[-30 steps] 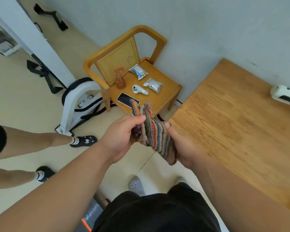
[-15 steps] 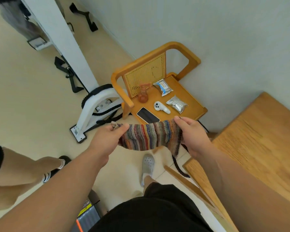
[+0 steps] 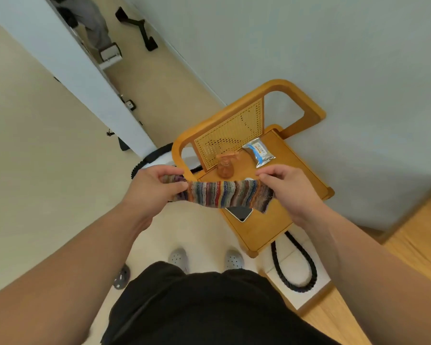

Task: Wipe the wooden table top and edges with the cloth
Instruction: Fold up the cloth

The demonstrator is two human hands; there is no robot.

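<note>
A multicoloured striped cloth (image 3: 224,196) is stretched out flat between my two hands, in the air above a wooden chair. My left hand (image 3: 151,189) pinches its left end and my right hand (image 3: 288,189) pinches its right end. The wooden table (image 3: 416,235) shows only as a strip at the right edge and bottom right, well to the right of the cloth; most of its top is out of view.
The wooden chair (image 3: 264,227) stands against the wall and holds a small brown bottle (image 3: 225,166), a snack packet (image 3: 259,151) and a phone (image 3: 240,212). A black rope loop (image 3: 295,267) lies on the floor. A white pillar (image 3: 85,83) stands at left.
My hands have pulled apart and raised the cloth, which went from bunched to spread in a flat band. My view has swung left, so the table has slid to the right edge.
</note>
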